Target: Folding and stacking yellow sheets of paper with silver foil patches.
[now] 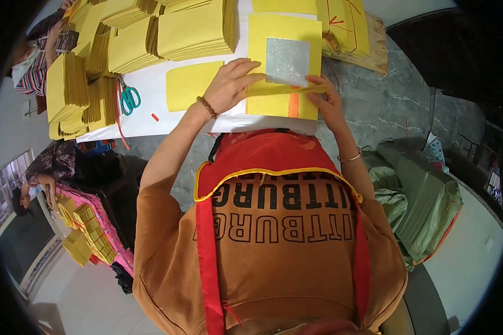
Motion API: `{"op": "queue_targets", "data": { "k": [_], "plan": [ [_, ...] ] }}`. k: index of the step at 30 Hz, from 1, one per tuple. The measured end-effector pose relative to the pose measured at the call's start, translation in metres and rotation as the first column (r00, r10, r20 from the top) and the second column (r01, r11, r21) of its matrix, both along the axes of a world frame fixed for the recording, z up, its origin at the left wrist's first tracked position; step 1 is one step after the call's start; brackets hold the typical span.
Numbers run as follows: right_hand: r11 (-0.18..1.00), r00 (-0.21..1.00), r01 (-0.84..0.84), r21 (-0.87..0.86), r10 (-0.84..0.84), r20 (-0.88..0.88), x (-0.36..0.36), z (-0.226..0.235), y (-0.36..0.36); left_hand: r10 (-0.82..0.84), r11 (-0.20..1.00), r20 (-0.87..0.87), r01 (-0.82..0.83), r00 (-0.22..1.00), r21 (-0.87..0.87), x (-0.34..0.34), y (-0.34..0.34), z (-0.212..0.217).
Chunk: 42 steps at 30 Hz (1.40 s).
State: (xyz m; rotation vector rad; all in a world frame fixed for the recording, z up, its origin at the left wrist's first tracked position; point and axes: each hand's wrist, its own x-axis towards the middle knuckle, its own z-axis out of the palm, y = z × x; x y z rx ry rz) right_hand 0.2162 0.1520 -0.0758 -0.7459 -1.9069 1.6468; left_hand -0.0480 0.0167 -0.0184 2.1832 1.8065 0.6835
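In front of me lies a stack of yellow paper with a silver square on its top face and an orange-red strip near its near edge. A yellow sheet is raised along its edge across the stack. At its left end my left hand has closed on the sheet, fingertips reaching toward the silver square. My right hand pinches the sheet's right end between thumb and fingers. Another yellow sheet or thin pile rests beside my left hand.
Tall yellow paper stacks fill the table's left and far side. Green-handled scissors lie by them. Tied yellow bundles sit on a wooden pallet at far right. Green wrapped packages stand to my right. Two other people work at left.
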Motion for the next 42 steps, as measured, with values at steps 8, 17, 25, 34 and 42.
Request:
{"op": "queue_targets", "data": {
  "k": [8, 17, 25, 34, 42],
  "plan": [
    [0.703, 0.985, -0.086, 0.706, -0.049, 0.168, -0.001, 0.052, -0.005, -0.017, 0.982, -0.129, 0.040, 0.991, 0.182, 0.015, -0.020, 0.027],
    [0.992, 0.956, 0.041, -0.123, -0.004, 0.292, -0.008, 0.047, -0.014, 0.473, 0.879, 0.408, -0.385, 0.781, -0.282, 0.030, -0.016, 0.007],
    [0.967, 0.974, 0.211, -0.142, -0.196, 0.111, -0.033, 0.047, -0.013, 0.636, 0.770, 0.447, -0.472, 0.629, -0.430, 0.027, 0.004, -0.005],
    [0.964, 0.948, 0.267, -0.013, -0.260, 0.182, -0.038, 0.034, -0.008, 0.611, 0.778, 0.717, -0.423, 0.337, -0.464, 0.028, 0.007, -0.008],
    [0.959, 0.937, 0.278, -0.048, -0.260, 0.232, -0.040, 0.042, -0.009, 0.274, 0.956, -0.041, -0.268, 0.961, 0.115, 0.055, 0.015, 0.035]
  ]
}}
